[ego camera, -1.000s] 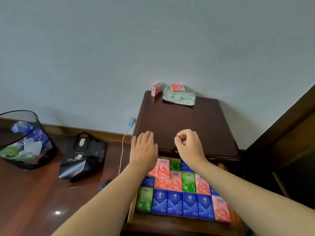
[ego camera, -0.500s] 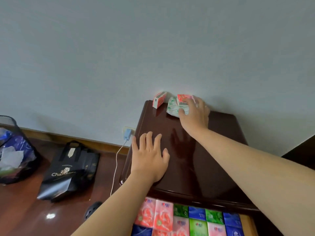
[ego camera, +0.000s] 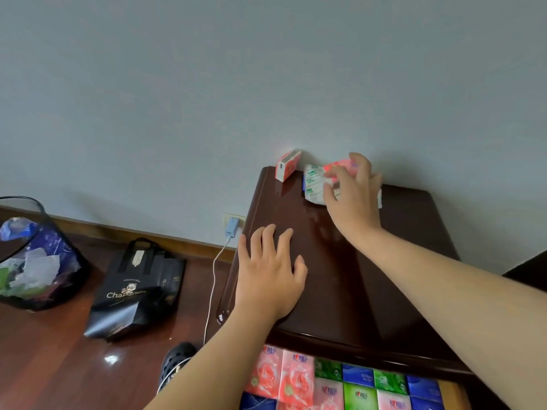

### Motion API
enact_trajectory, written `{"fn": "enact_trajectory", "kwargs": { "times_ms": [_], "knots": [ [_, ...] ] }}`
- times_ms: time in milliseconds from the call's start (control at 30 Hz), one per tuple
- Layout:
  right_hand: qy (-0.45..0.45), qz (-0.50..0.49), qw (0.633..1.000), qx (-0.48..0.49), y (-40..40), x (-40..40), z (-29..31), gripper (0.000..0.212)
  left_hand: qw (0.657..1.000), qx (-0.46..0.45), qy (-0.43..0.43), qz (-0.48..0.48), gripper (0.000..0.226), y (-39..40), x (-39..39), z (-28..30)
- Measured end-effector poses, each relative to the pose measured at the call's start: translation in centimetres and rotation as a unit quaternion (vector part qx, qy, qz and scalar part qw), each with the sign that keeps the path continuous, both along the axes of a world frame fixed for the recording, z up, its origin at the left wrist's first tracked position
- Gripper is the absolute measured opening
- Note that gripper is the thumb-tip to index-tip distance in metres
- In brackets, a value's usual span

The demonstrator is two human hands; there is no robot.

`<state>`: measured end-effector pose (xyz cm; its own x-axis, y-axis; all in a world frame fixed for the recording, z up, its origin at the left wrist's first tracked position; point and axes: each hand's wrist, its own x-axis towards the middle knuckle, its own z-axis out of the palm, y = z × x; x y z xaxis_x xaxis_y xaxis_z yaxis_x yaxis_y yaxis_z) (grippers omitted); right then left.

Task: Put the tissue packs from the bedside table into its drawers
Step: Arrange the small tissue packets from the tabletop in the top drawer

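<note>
Reaching to the table's (ego camera: 340,261) back edge, the right hand (ego camera: 353,199) curls its fingers round a pink pack (ego camera: 337,167) lying on a white pack (ego camera: 313,184); a second pink pack (ego camera: 287,164) stands just left. Left hand (ego camera: 270,279) rests flat, fingers spread. Open drawer (ego camera: 450,392) below holds many packs. On the floor: one bag (ego camera: 139,288), one bin (ego camera: 35,258), one charger (ego camera: 232,227).
</note>
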<state>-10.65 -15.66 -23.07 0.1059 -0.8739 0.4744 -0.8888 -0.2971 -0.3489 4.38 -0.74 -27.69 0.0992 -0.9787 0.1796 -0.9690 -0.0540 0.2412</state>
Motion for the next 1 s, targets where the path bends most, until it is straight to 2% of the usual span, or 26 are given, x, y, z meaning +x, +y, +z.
{"fn": "enact_trajectory", "kwargs": {
  "times_ms": [67, 133, 200, 267, 500, 800, 1000],
  "knots": [
    [-0.033, 0.041, 0.998, -0.022, 2.8, -1.4, -0.8, 0.017, 1.000, -0.004, 0.025, 0.008, 0.061, -0.1, 0.1, 0.1],
    [-0.051, 0.071, 0.996, -0.031, 5.2, -3.0, -2.0, 0.022, 0.998, -0.009, 0.050, 0.022, 0.059, -0.5, 0.1, 0.2],
    [-0.074, 0.084, 0.994, -0.003, 6.8, -4.2, -3.0, 0.039, 0.997, -0.015, 0.065, 0.049, 0.057, -1.3, 0.2, 0.2],
    [-0.090, 0.071, 0.991, 0.065, 7.8, -4.7, -3.6, 0.060, 0.995, -0.021, 0.070, 0.075, 0.055, -2.4, 0.2, 0.2],
    [0.016, -0.034, 0.996, 0.084, 7.4, -3.7, -3.8, 0.081, 0.994, -0.036, 0.082, 0.057, 0.053, -8.2, 0.2, 0.1],
    [0.073, -0.039, 0.996, 0.031, 7.0, -3.6, -5.1, 0.074, 0.992, -0.054, 0.115, 0.024, 0.051, -15.3, 0.5, 0.7],
    [0.076, -0.037, 0.996, 0.034, 7.0, -3.4, -4.6, 0.071, 0.988, -0.042, 0.149, 0.028, 0.062, -17.0, 0.9, 0.6]
  ]
}}
